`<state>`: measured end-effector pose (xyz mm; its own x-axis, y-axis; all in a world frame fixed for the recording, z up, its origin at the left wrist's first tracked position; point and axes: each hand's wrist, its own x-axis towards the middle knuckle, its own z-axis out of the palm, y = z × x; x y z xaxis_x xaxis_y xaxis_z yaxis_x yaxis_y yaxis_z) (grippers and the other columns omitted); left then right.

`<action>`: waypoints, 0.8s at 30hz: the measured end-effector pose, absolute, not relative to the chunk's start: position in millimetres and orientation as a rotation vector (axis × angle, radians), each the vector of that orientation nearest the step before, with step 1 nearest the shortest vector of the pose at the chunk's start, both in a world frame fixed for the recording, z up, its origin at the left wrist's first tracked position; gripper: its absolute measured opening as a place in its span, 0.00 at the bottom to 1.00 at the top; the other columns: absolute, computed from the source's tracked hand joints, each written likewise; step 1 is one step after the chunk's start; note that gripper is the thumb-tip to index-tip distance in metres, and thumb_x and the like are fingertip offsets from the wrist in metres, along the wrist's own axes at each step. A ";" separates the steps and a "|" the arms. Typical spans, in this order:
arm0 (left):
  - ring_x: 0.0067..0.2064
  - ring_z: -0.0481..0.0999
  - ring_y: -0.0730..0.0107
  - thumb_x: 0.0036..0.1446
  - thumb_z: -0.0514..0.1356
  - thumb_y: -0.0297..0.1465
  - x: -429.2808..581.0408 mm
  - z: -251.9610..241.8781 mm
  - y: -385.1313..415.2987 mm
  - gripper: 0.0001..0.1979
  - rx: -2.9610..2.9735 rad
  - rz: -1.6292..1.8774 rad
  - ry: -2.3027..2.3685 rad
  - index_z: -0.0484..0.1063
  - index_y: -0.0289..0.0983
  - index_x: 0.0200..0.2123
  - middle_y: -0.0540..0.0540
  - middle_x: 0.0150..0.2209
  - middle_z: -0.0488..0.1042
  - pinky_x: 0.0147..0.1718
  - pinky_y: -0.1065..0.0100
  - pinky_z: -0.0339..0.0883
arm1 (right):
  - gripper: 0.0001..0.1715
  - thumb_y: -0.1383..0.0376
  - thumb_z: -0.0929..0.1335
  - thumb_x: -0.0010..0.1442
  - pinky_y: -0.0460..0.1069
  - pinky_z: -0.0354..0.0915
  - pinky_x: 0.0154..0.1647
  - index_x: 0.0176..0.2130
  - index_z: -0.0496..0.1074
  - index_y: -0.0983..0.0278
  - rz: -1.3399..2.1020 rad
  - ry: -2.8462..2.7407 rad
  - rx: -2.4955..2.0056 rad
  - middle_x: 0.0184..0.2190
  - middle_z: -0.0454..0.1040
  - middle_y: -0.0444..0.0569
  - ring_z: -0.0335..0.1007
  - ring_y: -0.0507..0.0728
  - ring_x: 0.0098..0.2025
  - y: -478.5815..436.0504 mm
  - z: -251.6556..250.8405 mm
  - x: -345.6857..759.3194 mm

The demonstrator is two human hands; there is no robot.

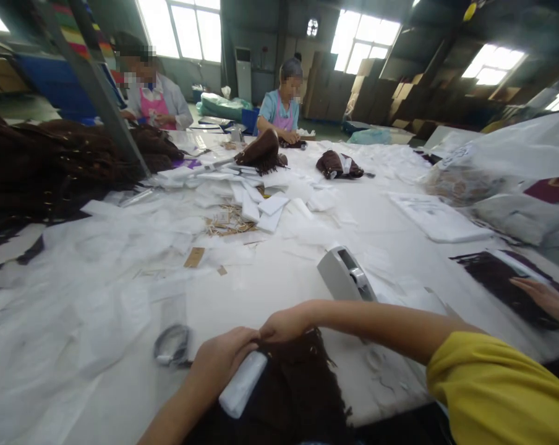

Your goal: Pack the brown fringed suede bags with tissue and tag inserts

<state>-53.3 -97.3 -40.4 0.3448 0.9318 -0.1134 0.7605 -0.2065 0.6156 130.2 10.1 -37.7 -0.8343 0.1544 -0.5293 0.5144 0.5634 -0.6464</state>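
A dark brown fringed cloth piece (302,383) with small metal eyelets lies at the near table edge in front of me. My left hand (228,352) is closed at its upper left edge, fingers pressed together. A white wrapped roll (243,384) lies on the brown cloth against the left hand. My right hand (286,322) reaches across from the right, its fingers pinched on the cloth's top edge and meeting the left fingertips. The fingertips' exact hold is partly hidden. Left of the hands lies a dark coiled strap (172,345) in clear plastic.
A grey tape dispenser (347,275) stands beyond my right forearm. White sheets (98,296), tags (195,257) and brown fringed pieces (339,165) cover the table. A co-worker's hand (546,300) rests on brown cloth at right. Two people work across the table. A metal post (106,93) rises at left.
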 end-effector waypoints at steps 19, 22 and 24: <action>0.35 0.81 0.68 0.69 0.50 0.38 -53.7 -117.9 -101.7 0.13 2.385 0.869 1.582 0.75 0.45 0.43 0.48 0.35 0.80 0.35 0.71 0.75 | 0.39 0.76 0.65 0.59 0.64 0.46 0.67 0.67 0.56 0.68 0.048 2.703 1.451 0.68 0.55 0.65 0.48 0.67 0.70 292.4 -8.9 129.4; 0.35 0.82 0.67 0.69 0.51 0.38 -52.6 -112.0 -99.5 0.13 2.372 0.892 1.601 0.76 0.45 0.43 0.48 0.36 0.81 0.35 0.70 0.76 | 0.31 0.78 0.61 0.61 0.61 0.45 0.68 0.63 0.63 0.68 0.083 2.761 1.359 0.62 0.66 0.62 0.59 0.62 0.65 291.5 -3.6 136.3; 0.39 0.82 0.66 0.67 0.54 0.37 -51.8 -98.8 -100.3 0.11 2.374 0.917 1.617 0.75 0.45 0.46 0.48 0.39 0.81 0.39 0.69 0.77 | 0.27 0.78 0.61 0.61 0.59 0.46 0.68 0.58 0.68 0.69 0.091 2.803 1.310 0.57 0.72 0.61 0.65 0.60 0.60 283.5 9.6 140.5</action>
